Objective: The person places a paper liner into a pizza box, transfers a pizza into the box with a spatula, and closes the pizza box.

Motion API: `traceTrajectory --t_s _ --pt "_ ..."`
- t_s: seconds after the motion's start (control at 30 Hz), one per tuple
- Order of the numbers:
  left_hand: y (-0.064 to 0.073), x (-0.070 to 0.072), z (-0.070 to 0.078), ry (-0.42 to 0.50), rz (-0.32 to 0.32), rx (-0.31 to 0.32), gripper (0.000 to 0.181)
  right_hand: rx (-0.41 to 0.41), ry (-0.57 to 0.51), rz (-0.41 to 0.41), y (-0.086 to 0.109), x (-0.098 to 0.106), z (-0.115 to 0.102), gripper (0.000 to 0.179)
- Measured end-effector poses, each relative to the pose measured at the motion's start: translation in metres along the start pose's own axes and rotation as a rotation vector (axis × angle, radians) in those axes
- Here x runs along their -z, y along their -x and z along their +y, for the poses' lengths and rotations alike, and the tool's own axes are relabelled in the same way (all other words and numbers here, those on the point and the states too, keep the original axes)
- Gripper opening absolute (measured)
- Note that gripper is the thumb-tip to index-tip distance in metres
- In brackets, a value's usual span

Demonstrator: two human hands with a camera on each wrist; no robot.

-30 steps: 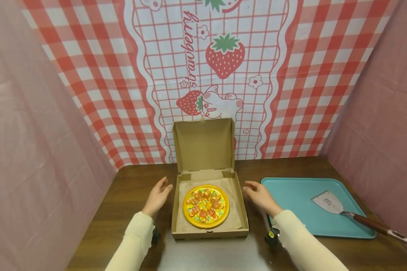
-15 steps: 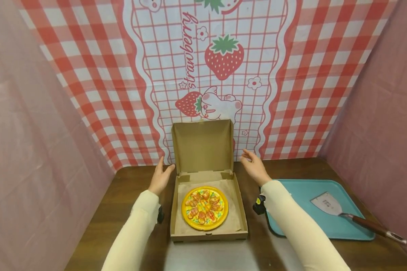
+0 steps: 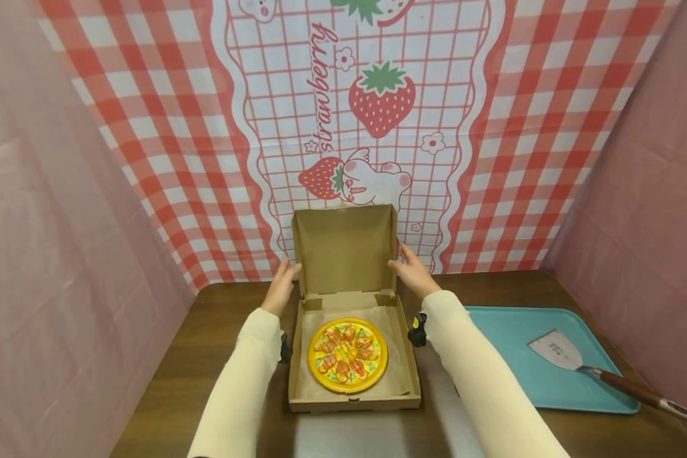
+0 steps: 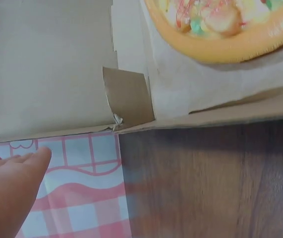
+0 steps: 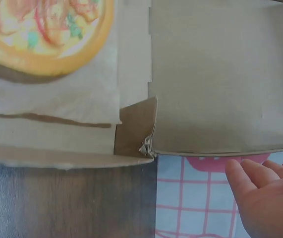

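Observation:
A cardboard pizza box [image 3: 352, 404] stands on the table, its lid [image 3: 346, 248] raised upright against the cloth behind. Inside, on brown paper, lies a round pizza [image 3: 348, 355] with a thick yellow rim. At the lid's left edge is my left hand [image 3: 280, 289], thumb and fingers extended. My right hand [image 3: 415, 272] is at the lid's right edge, fingers straight and spread from the thumb. Both wrist views show the hands [image 4: 12, 191] just outside the lid's side walls, with nothing held in them.
To the right a blue tray [image 3: 492, 331] lies on the wooden table [image 3: 177, 356]. On it rests a spatula [image 3: 558, 350], its brown handle reaching past the tray's edge. A checked strawberry cloth [image 3: 378, 159] hangs behind, and pink curtains flank both sides.
Both hands have moved forward from beside the box base to the sides of the raised lid, and have drawn inward. The box, pizza, tray and spatula stay in place.

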State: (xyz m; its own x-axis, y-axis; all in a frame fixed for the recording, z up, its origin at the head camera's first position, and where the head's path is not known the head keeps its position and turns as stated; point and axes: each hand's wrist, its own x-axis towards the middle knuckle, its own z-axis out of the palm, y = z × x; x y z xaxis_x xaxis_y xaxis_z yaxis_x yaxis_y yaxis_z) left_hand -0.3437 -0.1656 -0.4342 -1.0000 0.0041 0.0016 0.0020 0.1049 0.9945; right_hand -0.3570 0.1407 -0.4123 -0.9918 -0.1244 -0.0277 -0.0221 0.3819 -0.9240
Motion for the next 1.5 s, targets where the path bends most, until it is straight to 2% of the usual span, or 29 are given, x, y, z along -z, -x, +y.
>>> traceTrajectory --t_s 0.17,0.4,0.63,0.73,0.87,0.9,0.97,1.03,1.1,1.13,1.17,1.2,1.27,1.33,1.37,1.5 --pt "-0.002 -0.007 0.004 0.059 -0.03 0.02 0.072 -0.023 -0.016 0.002 -0.003 -0.005 -0.002 0.072" --pt "-0.002 -0.009 0.005 -0.018 -0.018 0.036 0.071 -0.021 -0.04 0.009 -0.005 -0.009 -0.002 0.071" --pt "0.0 -0.008 0.01 0.005 -0.033 0.063 0.067 0.005 -0.037 -0.013 -0.002 -0.007 -0.004 0.068" --pt "0.0 -0.008 0.007 0.025 -0.028 0.04 0.068 0.012 -0.052 -0.019 -0.001 -0.005 -0.004 0.066" --pt "0.0 -0.008 0.0 0.122 -0.045 -0.026 0.077 0.006 -0.13 -0.037 0.002 -0.002 -0.005 0.066" --pt "-0.007 -0.006 -0.011 0.152 -0.06 -0.061 0.08 0.003 -0.154 -0.044 0.002 -0.002 -0.005 0.066" --pt "-0.021 -0.002 -0.029 0.195 -0.08 -0.075 0.082 -0.001 -0.185 -0.055 0.003 0.0 -0.006 0.068" --pt "-0.042 0.003 -0.053 0.208 -0.092 -0.064 0.079 -0.003 -0.193 -0.063 0.006 0.0 -0.006 0.069" --pt "-0.072 0.013 -0.089 0.205 -0.086 -0.08 0.078 0.0 -0.176 -0.067 0.008 0.001 -0.007 0.071" --pt "-0.081 0.016 -0.098 0.197 -0.076 -0.05 0.078 -0.001 -0.169 -0.068 0.009 0.002 -0.008 0.072" --pt "-0.092 0.021 -0.114 0.203 -0.084 -0.069 0.078 -0.003 -0.163 -0.068 0.011 0.002 -0.009 0.073" --pt "-0.098 0.024 -0.122 0.202 -0.079 -0.07 0.08 -0.007 -0.161 -0.07 0.012 0.003 -0.009 0.074" --pt "-0.098 0.027 -0.126 0.19 -0.079 -0.094 0.084 -0.018 -0.156 -0.072 0.014 0.004 -0.011 0.076" --pt "-0.075 0.023 -0.102 0.175 -0.097 -0.084 0.086 -0.032 -0.168 -0.073 0.016 0.005 -0.012 0.077" --pt "-0.059 0.02 -0.085 0.158 -0.105 -0.091 0.086 -0.036 -0.171 -0.077 0.016 0.006 -0.013 0.077" --pt "0.003 0.003 -0.012 0.1 -0.145 -0.051 0.078 -0.057 -0.18 -0.083 0.019 0.009 -0.016 0.076"
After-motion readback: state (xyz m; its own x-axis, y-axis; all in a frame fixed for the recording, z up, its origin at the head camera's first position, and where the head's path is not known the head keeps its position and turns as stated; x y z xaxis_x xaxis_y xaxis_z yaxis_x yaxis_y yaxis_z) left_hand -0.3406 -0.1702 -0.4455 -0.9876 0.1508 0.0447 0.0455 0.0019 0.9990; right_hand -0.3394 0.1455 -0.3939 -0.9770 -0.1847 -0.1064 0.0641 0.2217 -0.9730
